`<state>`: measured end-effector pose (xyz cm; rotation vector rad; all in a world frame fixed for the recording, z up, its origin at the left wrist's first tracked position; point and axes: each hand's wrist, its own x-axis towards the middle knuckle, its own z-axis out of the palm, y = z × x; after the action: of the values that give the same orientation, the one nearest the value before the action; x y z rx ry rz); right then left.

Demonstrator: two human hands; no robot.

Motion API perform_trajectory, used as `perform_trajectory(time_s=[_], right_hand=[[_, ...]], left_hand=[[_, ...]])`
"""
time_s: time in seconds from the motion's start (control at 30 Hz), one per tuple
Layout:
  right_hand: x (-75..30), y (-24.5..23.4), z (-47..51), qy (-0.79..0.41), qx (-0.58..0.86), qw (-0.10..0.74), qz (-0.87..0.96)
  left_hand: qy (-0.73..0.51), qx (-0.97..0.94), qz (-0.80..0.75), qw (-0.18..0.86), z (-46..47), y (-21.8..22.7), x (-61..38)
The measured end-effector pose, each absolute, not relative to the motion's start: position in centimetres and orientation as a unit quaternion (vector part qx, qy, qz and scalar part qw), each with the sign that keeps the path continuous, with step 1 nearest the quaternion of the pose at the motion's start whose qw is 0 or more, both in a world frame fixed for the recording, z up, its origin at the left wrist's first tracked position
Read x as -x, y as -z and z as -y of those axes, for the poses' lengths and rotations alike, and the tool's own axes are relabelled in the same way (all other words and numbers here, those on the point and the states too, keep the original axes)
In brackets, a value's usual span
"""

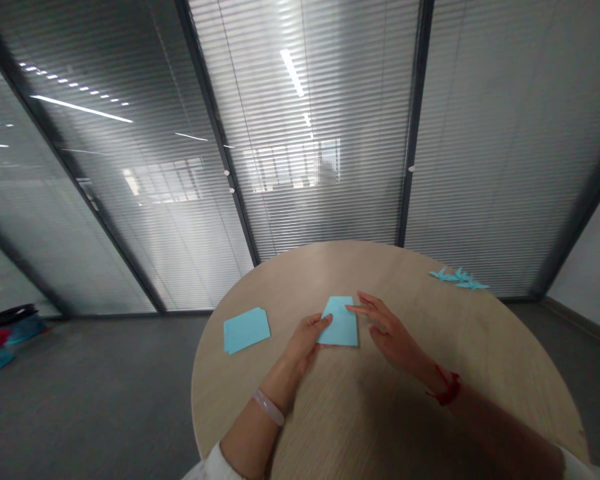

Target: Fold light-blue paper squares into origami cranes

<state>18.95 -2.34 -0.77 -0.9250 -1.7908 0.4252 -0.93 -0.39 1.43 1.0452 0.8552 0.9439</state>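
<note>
- Nearest the camera, both forearms reach forward over the round table of pale wood grain (pixel 480 347), with white sleeves showing at the bottom edge. The left wrist wears a pale translucent bangle (pixel 269 407), and the right wrist wears a red string bracelet (pixel 447 388).
- The left hand (pixel 304 341) lies knuckles-up and angled toward the right, its fingers loosely curled in. Its thumb tip rests on the left edge of the light-blue folded paper sheet (pixel 341 319). Whether the curled fingers pinch the sheet or only press it down cannot be told.
- The right hand (pixel 389 333) is palm-down and angled to the left, with its fingers stretched out, spread and grasping nothing. The forefinger tip touches the sheet's right edge near the top, and the other fingers lie just beside the sheet.
- The light-blue folded paper sheet lies flat on the table between the two hands, near the table's middle.
- To the left of the left hand and apart from it, a small stack of light-blue paper squares (pixel 246 329) lies near the table's left rim.
- Farther off, by the far right rim, a few small light-blue folded paper figures (pixel 459 278) lie together, well apart from both hands.
- Behind the table stands a glass wall with horizontal blinds in dark frames (pixel 330 133). On the grey floor at far left lie red and blue things (pixel 0 333), too blurred to make out.
</note>
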Motion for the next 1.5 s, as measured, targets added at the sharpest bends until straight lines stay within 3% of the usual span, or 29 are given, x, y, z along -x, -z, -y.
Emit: perform_trajectory(time_s=[0.43, 0.8, 1.03, 1.5], right_hand=[[-18.4, -0.7, 2.9, -0.275, 0.375, 0.424, 0.777], [-18.5, 0.3, 1.7, -0.362, 0.469, 0.465, 0.657], [-18.4, 0.5, 2.0, -0.314, 0.511, 0.464, 0.652], [-18.3, 0.9, 1.8, -0.393, 0.458, 0.507, 0.615]], left_hand=[[-0.415, -0.495, -0.358, 0.674, 0.6, -1.9, 1.2], [-0.339, -0.547, -0.323, 0.694, 0.8, -1.7, 0.9], [-0.321, -0.553, -0.310, 0.704, 0.9, -1.4, 0.6], [-0.326, -0.590, -0.351, 0.650, 0.9, -1.3, 0.3]])
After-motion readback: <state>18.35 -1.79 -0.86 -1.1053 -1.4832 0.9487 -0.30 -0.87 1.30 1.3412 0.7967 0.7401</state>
